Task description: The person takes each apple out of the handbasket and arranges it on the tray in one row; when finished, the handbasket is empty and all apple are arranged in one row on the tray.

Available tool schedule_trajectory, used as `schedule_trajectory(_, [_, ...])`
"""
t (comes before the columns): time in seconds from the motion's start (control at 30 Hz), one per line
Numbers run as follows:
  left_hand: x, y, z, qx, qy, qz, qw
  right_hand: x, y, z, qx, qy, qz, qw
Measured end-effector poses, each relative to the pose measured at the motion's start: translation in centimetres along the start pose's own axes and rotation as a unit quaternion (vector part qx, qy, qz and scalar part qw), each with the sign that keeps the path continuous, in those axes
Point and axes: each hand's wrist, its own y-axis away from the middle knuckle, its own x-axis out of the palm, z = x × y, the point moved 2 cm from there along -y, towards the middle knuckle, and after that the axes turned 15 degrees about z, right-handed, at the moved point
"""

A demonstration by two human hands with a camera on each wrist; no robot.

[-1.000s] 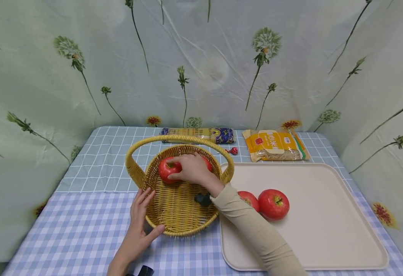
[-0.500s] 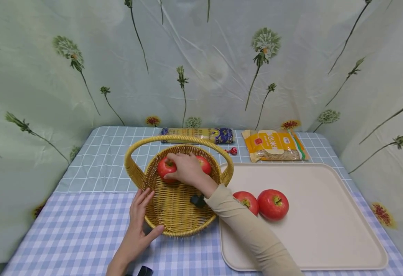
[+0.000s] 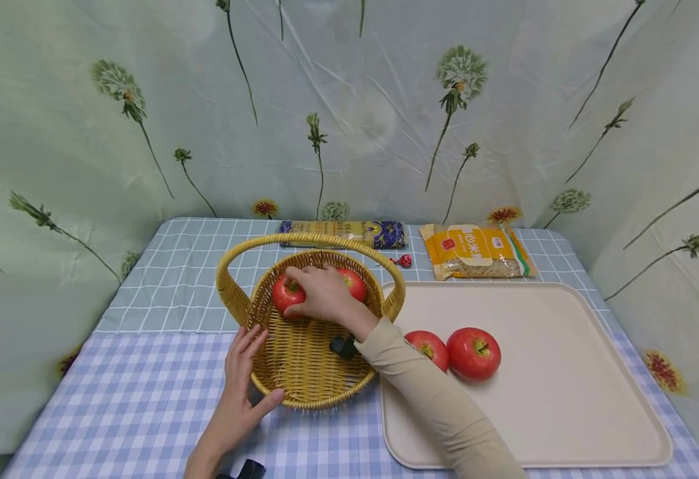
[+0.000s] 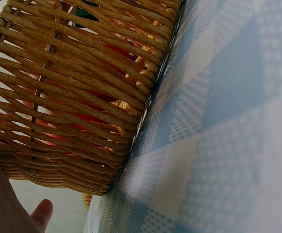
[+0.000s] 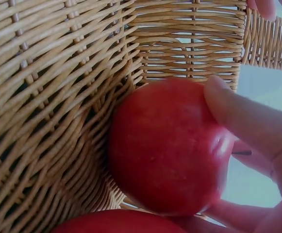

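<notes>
Inside the wicker basket (image 3: 304, 372), left of the table's (image 3: 145, 399) middle, the head view finds the right hand (image 3: 325, 296) at work: it grasps a red apple (image 3: 286, 296) near the far left rim. Just to the right, a second apple (image 3: 354, 285) sits by the far rim, partly covered by that hand. Over at the near left rim, the left hand (image 3: 241, 399) lies against the basket, fingers extended and thumb spread, clenched on nothing. Across to the tray (image 3: 564, 399), and two more apples near its left edge: the sleeve (image 3: 439, 399) partly hides the left one (image 3: 428, 349), while the right one (image 3: 475, 354) shows whole. Along the table's far edge, a blue-and-yellow packet (image 3: 349, 234), a small red lollipop (image 3: 405, 261) and an orange bag (image 3: 477, 251)!

Over to the left wrist view: woven basket wall rising from the checked cloth (image 4: 179, 170), red glinting through the gaps, a thumb (image 4: 42, 213) down in the lower left corner, well clear of the weave.

Right wrist view now, and it's close up: thumb on one side, fingers on the other, the grasped apple near the weave, its stem toward the palm. Another apple's red curve fills the bottom edge, just beside it.
</notes>
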Motion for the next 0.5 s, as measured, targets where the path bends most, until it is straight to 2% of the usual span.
schedule_trajectory(0.5, [-0.03,-0.06,0.04,0.003,0.004,0.001,1.0,0.29,-0.05,-0.24,-0.021,-0.036,0.012,0.9991])
